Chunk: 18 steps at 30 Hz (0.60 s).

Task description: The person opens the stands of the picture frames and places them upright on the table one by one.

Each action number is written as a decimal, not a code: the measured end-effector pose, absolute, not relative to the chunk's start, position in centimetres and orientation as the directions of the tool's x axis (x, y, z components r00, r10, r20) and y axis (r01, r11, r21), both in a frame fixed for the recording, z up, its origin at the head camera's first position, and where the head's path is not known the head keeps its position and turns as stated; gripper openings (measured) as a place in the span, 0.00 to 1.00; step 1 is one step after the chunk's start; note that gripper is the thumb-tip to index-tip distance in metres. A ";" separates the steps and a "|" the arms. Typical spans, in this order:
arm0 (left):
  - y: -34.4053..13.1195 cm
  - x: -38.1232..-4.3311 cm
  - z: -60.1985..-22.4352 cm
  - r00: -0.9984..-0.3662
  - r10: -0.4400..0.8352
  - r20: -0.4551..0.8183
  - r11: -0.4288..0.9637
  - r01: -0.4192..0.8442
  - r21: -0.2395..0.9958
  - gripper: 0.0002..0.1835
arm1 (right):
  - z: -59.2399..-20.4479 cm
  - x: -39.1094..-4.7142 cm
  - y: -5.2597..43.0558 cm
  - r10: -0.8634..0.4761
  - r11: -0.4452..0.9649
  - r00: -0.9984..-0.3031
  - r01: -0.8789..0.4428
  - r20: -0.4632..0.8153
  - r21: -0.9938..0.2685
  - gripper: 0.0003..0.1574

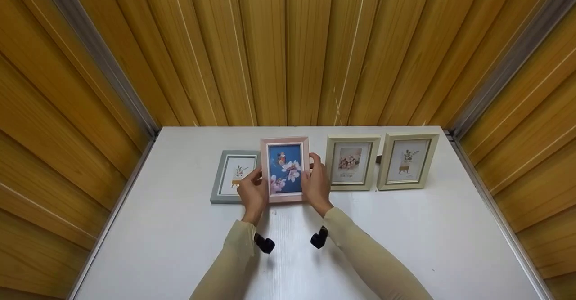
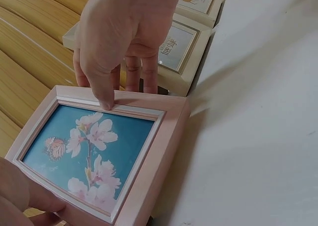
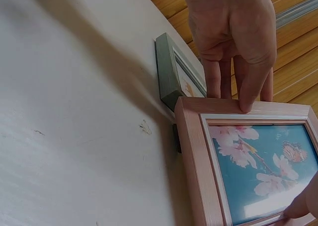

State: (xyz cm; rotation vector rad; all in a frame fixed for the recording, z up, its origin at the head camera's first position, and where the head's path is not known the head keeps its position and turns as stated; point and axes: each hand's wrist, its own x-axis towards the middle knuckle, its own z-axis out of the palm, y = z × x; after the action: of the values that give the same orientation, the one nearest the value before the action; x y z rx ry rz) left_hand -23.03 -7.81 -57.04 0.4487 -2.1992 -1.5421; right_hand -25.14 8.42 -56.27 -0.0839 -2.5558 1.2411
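Pink picture frame [image 1: 285,174]: grasped it by both side edges, facing the head camera, over the middle of the worktop's [image 1: 148,246] far half. Gripped its left edge with the left hand [image 1: 253,192] and its right edge with the right hand [image 1: 317,181], pressing a thumb on the front border from each side and tucking fingers round behind. Could not judge the lower edge as touching the worktop or just above it. Showed, inside a white inner border, a blue picture [image 2: 74,161] of pink blossoms [image 3: 237,154] and a butterfly [image 3: 294,151]. Overlapped, in the head view, the right part of a grey-green frame [image 1: 219,176], with the left hand crossing in front of that one too. Saw a printed potted plant [image 1: 239,170] inside the grey-green frame. Had a cream frame [image 1: 353,163] just beside the right hand, bearing lettering under its own photo [image 1: 350,159], and another cream frame [image 1: 408,161] farther right, holding a plant print [image 1: 407,157]. Wore beige sleeves [image 1: 238,242] and, at both wrists, small black devices [image 1: 265,245]. Had wood-look panels [image 1: 308,57] rising behind the worktop, with grey metal rails [image 1: 101,43] running along the corners.
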 end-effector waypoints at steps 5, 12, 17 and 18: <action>-8.0 -22.9 -56.7 -0.863 -0.488 0.132 0.316 -0.034 0.948 0.19 | -56.3 -25.4 8.2 0.184 0.622 -0.956 -0.065 0.227 -0.780 0.35; -8.0 -22.8 -55.9 -0.864 -0.488 0.126 0.278 -0.017 0.960 0.20 | -55.7 -26.1 8.0 0.176 0.603 -0.968 -0.037 0.178 -0.797 0.36; -7.6 -22.3 -55.2 -0.867 -0.474 0.154 0.296 0.008 0.955 0.21 | -55.6 -26.7 7.9 0.152 0.572 -0.979 -0.026 0.137 -0.820 0.37; -7.5 -22.1 -55.1 -0.869 -0.470 0.158 0.302 0.010 0.953 0.21 | -55.6 -26.9 8.0 0.147 0.568 -0.980 -0.025 0.131 -0.822 0.37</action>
State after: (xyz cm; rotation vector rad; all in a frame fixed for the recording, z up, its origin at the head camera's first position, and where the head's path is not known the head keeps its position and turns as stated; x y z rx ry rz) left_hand -22.09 -7.54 -55.11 0.4098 -2.1669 -1.5904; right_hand -26.86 7.98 -55.62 -0.1033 -2.6145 1.3753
